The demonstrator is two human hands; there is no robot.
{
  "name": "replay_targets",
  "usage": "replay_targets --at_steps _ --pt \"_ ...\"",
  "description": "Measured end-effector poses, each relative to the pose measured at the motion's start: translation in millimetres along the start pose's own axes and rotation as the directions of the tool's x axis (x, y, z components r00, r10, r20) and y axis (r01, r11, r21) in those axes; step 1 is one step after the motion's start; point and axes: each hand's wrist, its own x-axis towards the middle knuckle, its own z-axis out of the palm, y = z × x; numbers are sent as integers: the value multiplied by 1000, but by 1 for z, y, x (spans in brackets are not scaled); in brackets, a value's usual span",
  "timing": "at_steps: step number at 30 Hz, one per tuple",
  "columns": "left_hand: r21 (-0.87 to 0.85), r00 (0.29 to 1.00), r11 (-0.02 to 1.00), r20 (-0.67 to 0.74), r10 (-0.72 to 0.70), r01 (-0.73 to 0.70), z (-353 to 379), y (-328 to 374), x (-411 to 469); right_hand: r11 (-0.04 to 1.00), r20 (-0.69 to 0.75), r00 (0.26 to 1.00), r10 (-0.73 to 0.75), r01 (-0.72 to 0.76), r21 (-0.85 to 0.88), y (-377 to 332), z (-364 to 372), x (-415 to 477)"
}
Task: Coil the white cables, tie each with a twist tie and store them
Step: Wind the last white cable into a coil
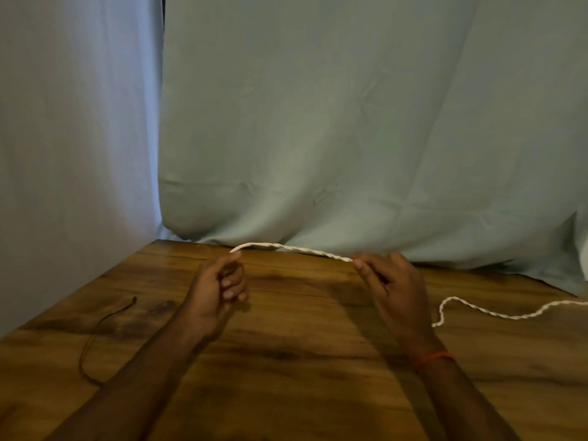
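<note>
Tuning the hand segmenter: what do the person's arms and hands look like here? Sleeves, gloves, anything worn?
No gloves on the left hand or right hand. Both forearms are bare to the frame edge, no sleeves. A thin red band circles the right wrist. No watch or rings visible.

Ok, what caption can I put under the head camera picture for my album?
Left hand and right hand pinch a white twisted cable above a brown wooden table.
</note>
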Motion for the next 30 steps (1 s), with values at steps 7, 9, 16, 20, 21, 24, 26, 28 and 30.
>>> replay_targets --at_steps 7,9,16,20,21,24,26,28,30 --pt "-131 988 987 141 -69 88 32 15 -16 933 175 984 42 24 -360 -2 0 -10" --pt "-121 988 990 145 -53 71 50 15 -14 927 293 955 43 72 -369 -6 0 -13" --pt "85 984 982 73 161 -167 91 -16 4 917 623 759 -187 362 -166 -34 -2 -17" --pt "587 940 742 290 180 -323 69 -46 11 952 695 663 -277 288 105 -46 -7 -9" --pt "644 932 686 329 152 -339 63 -48 12 957 676 683 -276 257 131 -47 -10 -6" --pt "751 908 526 405 110 -399 52 -41 7 964 542 798 -264 227 135 -44 -23 3" --pt "767 887 485 460 41 -421 52 -37 1 961 407 870 -277 248 124 -42 -32 10" --pt "756 873 525 486 -49 -392 64 -34 -8 951 211 928 -307 291 104 -41 -40 14" --pt "656 873 696 480 -88 -291 79 -35 -17 937 28 936 -350 350 22 -38 -45 16"
